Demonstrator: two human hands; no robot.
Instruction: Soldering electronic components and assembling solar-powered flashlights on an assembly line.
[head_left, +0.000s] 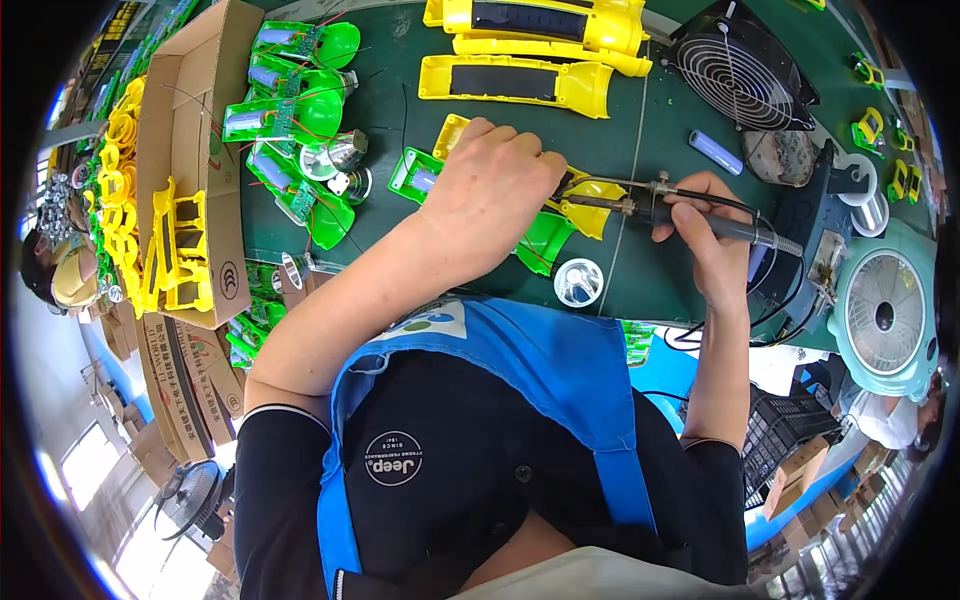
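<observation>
My left hand [500, 195] is closed over the middle of a yellow plastic casing half [592, 218] and a green flashlight housing [545, 243], its fingertips hidden underneath. My right hand [712, 240] grips the handle of a soldering iron [742, 230], with a thin feed tube running along it. The iron's metal tip points left, over the yellow casing and close to my left fingers. What the tip touches is hard to make out. Nearer me lies a round silver reflector [578, 283]. A blue battery cell [424, 180] shows in the green housing left of my hand.
Several green housings with wires and circuit boards [290, 115] lie at left, beside a cardboard box [195, 90] holding yellow parts. Yellow casings [515, 80] lie at the back. At right are a loose blue cell [715, 152], a black fan [740, 75], a soldering station [790, 235] and a mint-green fan [885, 305].
</observation>
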